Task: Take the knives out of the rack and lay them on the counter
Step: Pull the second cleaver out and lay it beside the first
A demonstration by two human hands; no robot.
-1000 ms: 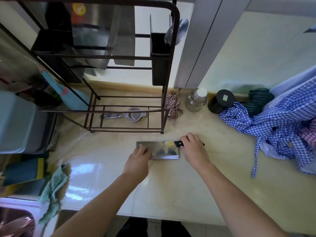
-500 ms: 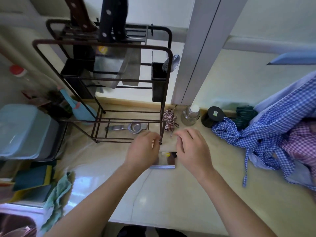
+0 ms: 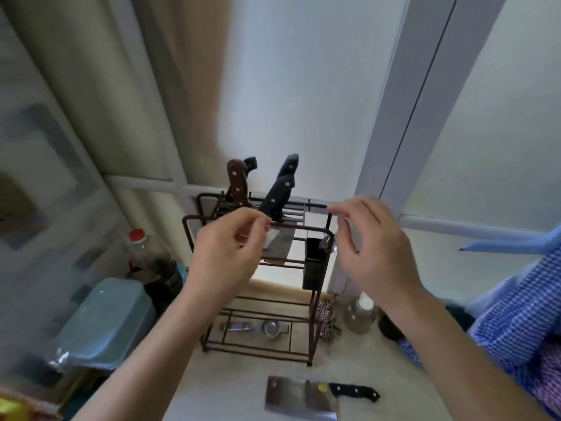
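A dark metal rack (image 3: 315,317) stands on the pale counter (image 3: 230,390). Several knives stand upright in its top: one with a brown handle (image 3: 237,181), others with black handles (image 3: 277,197). A cleaver (image 3: 300,399) with a black handle lies flat on the counter in front of the rack. My left hand (image 3: 226,253) is raised in front of the rack's top rail, fingers loosely curled, holding nothing. My right hand (image 3: 373,247) hovers at the rack's upper right corner, also empty, fingers apart.
A black utensil cup (image 3: 314,268) hangs on the rack's right side; a metal squeezer (image 3: 267,328) lies on its bottom shelf. A blue tub (image 3: 103,323) and a red-capped bottle (image 3: 148,256) stand left. A glass jar (image 3: 361,317) and checked cloth (image 3: 522,323) are right.
Both hands let go of the cleaver, which now lies on the counter, and rose to the rack's top. The view tilted upward.
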